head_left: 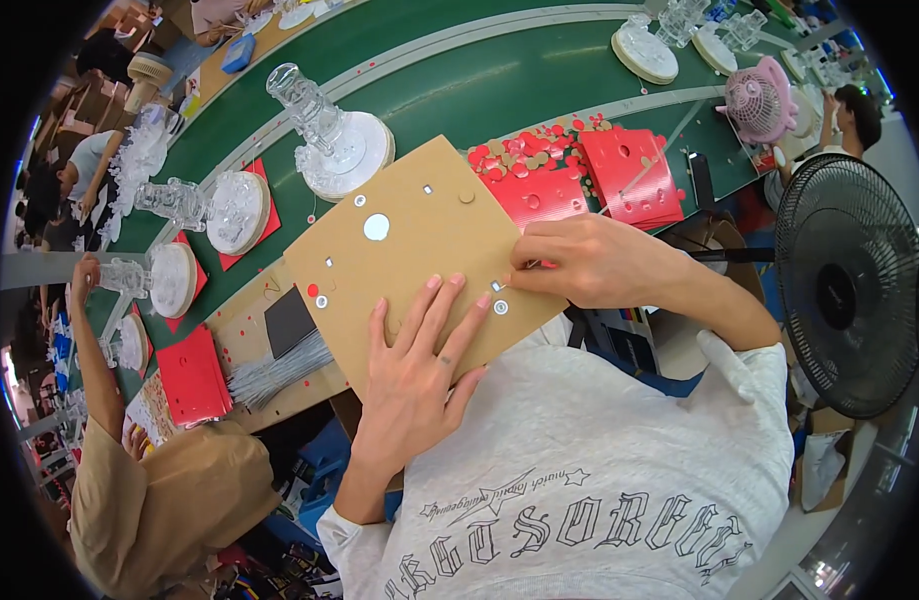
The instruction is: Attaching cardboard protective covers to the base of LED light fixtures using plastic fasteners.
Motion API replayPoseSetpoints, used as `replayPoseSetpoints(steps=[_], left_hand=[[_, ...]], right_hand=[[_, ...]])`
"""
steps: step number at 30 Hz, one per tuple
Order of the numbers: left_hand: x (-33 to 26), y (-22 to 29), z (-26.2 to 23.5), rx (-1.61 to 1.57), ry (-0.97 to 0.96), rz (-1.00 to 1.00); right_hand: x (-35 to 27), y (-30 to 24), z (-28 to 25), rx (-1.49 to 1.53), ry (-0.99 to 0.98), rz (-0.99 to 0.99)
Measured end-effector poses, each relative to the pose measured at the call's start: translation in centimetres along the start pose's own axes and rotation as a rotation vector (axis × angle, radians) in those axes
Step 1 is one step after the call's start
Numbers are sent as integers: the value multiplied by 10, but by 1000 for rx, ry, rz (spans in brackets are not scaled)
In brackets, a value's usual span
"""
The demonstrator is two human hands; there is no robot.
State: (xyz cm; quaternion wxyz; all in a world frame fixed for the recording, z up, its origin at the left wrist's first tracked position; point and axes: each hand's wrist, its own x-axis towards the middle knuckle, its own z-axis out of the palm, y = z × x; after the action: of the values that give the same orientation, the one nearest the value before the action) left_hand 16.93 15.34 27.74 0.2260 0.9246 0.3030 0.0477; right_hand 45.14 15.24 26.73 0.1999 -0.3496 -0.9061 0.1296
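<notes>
A tan cardboard panel (pixel 419 215) is tilted in front of me, with a large round hole and several small round and slot-shaped openings in it. My left hand (pixel 414 375) lies flat on its lower part, fingers spread. At the panel's right side my right hand (pixel 589 260) is closed in a pinch beside a small slot (pixel 497 286). A bit of red shows between those fingers, too small to make out. A red disc (pixel 313 290) sits at the panel's left edge.
Red perforated sheets (pixel 634 175) and loose discs (pixel 524 155) lie beyond the panel. Clear ornate pieces on round bases (pixel 349 155) stand along the green conveyor (pixel 459 80). Left are wire ties (pixel 279 375) and a co-worker's arm (pixel 99 350); right, a black fan (pixel 849 285).
</notes>
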Motion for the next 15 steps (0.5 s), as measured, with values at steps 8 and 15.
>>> replayPoseSetpoints(steps=[8, 15], left_hand=[[1, 2, 1, 9, -33, -8], [3, -2, 1, 1, -19, -2]], right_hand=[[-6, 1, 2, -39, -10, -19], [-6, 2, 1, -81, -63, -45]])
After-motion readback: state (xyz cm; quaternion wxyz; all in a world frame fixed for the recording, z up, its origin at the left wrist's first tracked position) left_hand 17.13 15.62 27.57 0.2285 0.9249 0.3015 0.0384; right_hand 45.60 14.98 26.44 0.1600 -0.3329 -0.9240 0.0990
